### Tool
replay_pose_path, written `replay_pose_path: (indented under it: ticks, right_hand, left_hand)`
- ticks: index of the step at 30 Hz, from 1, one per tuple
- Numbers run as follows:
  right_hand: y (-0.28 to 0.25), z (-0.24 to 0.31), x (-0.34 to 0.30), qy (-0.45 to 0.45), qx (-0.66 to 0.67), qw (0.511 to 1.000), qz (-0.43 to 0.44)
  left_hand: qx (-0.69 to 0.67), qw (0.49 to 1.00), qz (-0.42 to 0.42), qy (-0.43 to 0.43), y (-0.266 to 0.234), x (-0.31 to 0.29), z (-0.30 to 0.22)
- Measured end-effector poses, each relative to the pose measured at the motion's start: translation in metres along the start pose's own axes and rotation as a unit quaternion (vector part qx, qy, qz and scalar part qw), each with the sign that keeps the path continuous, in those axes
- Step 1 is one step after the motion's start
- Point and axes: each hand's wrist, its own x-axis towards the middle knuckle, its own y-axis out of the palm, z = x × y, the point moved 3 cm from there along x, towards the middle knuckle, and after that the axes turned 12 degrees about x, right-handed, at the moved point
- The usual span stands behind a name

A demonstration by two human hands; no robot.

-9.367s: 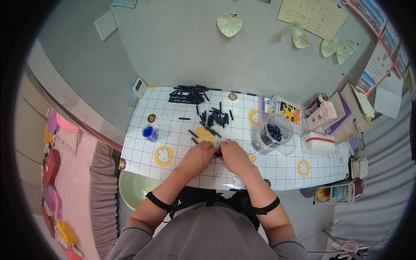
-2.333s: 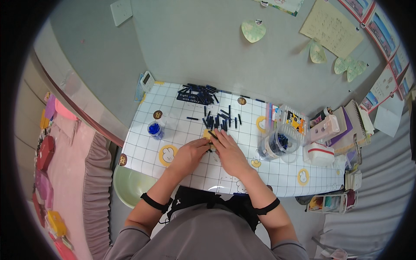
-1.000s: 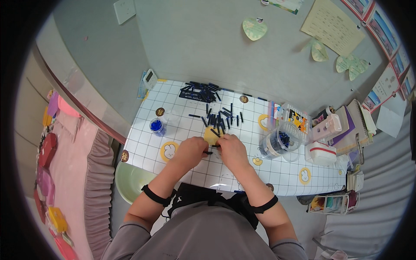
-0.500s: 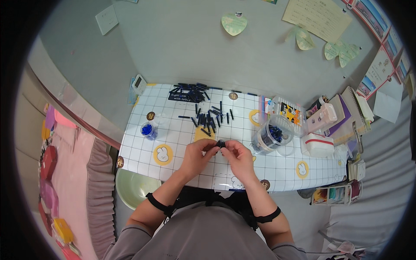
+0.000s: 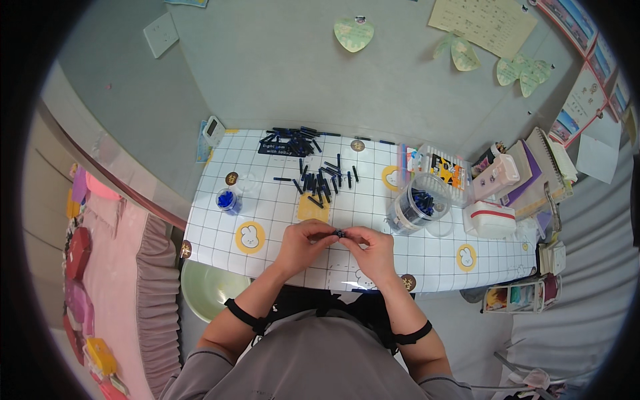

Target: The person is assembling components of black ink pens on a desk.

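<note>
My left hand (image 5: pixel 303 245) and my right hand (image 5: pixel 372 251) meet above the near middle of the table, fingertips closed in a pinch. Between them is a small dark piece (image 5: pixel 341 233), mostly covered by the fingers; it looks like one or more ink cartridges. Just beyond my hands lies a loose scatter of slim blue-black ink cartridges (image 5: pixel 320 183). A denser heap of cartridges (image 5: pixel 300 141) rests farther back, partly on a black card with pale print (image 5: pixel 270 148). To the left stands a small clear jar of blue pieces (image 5: pixel 228 203). A clear tub (image 5: pixel 417 212) at the right holds more cartridges.
The table (image 5: pixel 433 267) has a white gridded cover. Clear boxes (image 5: pixel 447 175), a white pouch (image 5: pixel 490 220) and notebooks (image 5: pixel 533 170) crowd its right end. A small white timer (image 5: pixel 213 130) stands at the back left. A green basin (image 5: pixel 207 290) sits below the left front edge.
Both hands have shifted slightly toward me, still pinched together. Less of the dark piece shows between the fingertips now. The cartridges on the table lie as before.
</note>
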Motion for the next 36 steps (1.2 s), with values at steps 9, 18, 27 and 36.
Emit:
replay_pose_path:
  ticks: [9,18,27,36]
  right_hand:
    - [0.003,0.011,-0.004,-0.010,-0.028,0.999,0.028]
    - [0.002,0.003,-0.003,-0.055,-0.094,0.993,0.035]
    - [0.000,0.006,-0.002,-0.033,-0.103,0.993,0.042]
    - [-0.001,0.006,-0.002,-0.028,-0.092,0.994,0.050]
  left_hand:
    - [0.002,0.998,0.050,-0.035,-0.006,0.000,0.007]
    - [0.060,0.997,0.057,-0.009,-0.006,-0.001,0.005]
    - [0.091,0.994,0.063,0.010,-0.011,0.000,-0.006]
    - [0.114,0.991,0.064,0.023,-0.011,0.000,-0.001]
